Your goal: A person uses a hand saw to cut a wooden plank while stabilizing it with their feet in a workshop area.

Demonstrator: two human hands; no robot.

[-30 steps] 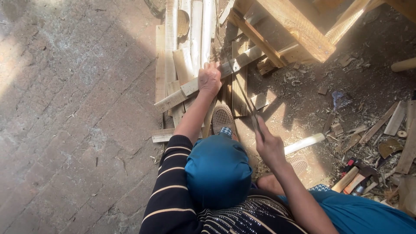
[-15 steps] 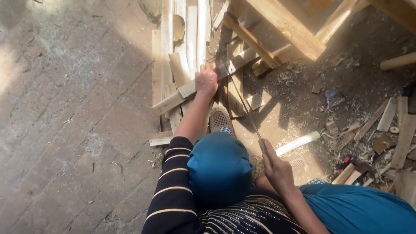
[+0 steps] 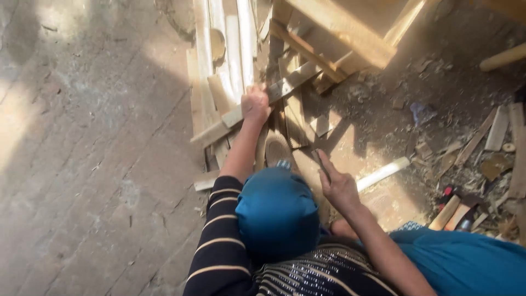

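The left hand [image 3: 255, 104] is pressing down, fingers closed, on a long pale flat wooden strip [image 3: 257, 101] lying slantwise across a pile of light wood boards [image 3: 224, 60], while the right hand [image 3: 338, 186] is closed around the handle of a thin dark saw [image 3: 318, 159] near it. The strip is looking stiff, light and rough, so gripping its middle is probably steadiest. No labels or signs are showing here.

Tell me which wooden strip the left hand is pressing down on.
The long grey strip lying diagonally across the pale upright boards, under the left hand.
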